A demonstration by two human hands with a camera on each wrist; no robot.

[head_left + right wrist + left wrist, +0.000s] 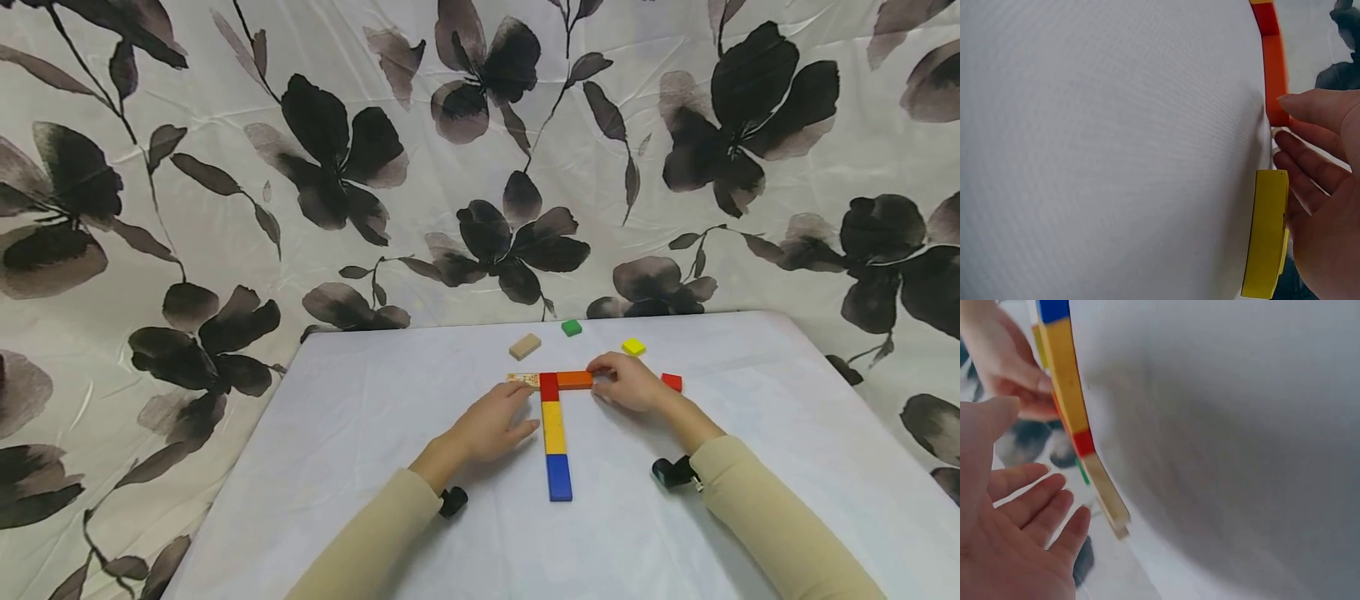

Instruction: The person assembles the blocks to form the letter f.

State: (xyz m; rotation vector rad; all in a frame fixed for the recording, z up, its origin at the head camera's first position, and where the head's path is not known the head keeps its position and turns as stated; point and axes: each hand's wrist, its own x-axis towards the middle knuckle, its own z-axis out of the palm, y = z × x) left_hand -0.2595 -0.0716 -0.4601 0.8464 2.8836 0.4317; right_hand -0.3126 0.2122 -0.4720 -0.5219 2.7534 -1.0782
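Flat blocks form a T on the white table. Its stem has a blue block (558, 477) nearest me, a yellow block (553, 427), then a red block (549, 386) at the junction. An orange block (573, 380) extends right; a patterned pale wooden block (522, 379) extends left. My right hand (628, 382) pinches the orange block's right end between thumb (1310, 106) and forefinger. My left hand (491, 422) is beside the wooden block, fingers (1041, 500) spread and nearly straight, holding nothing. Its fingertips partly cover that block in the head view.
Beyond the T lie a plain wooden block (525, 347), a green block (572, 327) and another yellow block (633, 347). A separate red block (671, 382) lies right of my right hand. The table (375, 375) meets a floral cloth (420, 283) at its far edge.
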